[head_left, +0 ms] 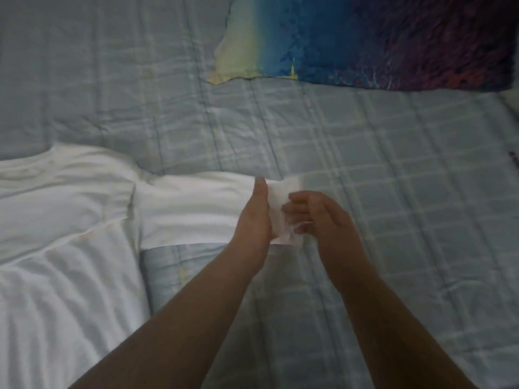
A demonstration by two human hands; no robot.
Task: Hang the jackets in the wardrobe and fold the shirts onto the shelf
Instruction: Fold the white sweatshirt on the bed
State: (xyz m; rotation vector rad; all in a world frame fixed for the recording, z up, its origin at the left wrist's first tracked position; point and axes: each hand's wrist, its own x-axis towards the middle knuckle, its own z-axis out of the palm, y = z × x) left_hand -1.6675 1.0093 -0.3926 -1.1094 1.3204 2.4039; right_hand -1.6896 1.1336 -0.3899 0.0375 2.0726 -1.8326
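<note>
I see my left hand (257,211) pressing flat, fingers straight, on the sleeve (191,206) of the shirt (70,234); my right hand (317,217) pinches the sleeve's end.

Shirt (70,220) cut off by the edges at 9 and 7 o'clock, its sleeve end (276,197) at centre partly hidden behind left hand (257,214) and right hand (317,217), blurred there, colourful cloth (365,37) cropped at 1 o'clock, small dark thing (514,161) at 3 o'clock unidentifiable

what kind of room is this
Probably a bedroom: a pale blue checked quilted bedspread fills the view, a blue, yellow and purple pillow lies at its far edge, and a white cloth shirt is spread out on it.
</note>
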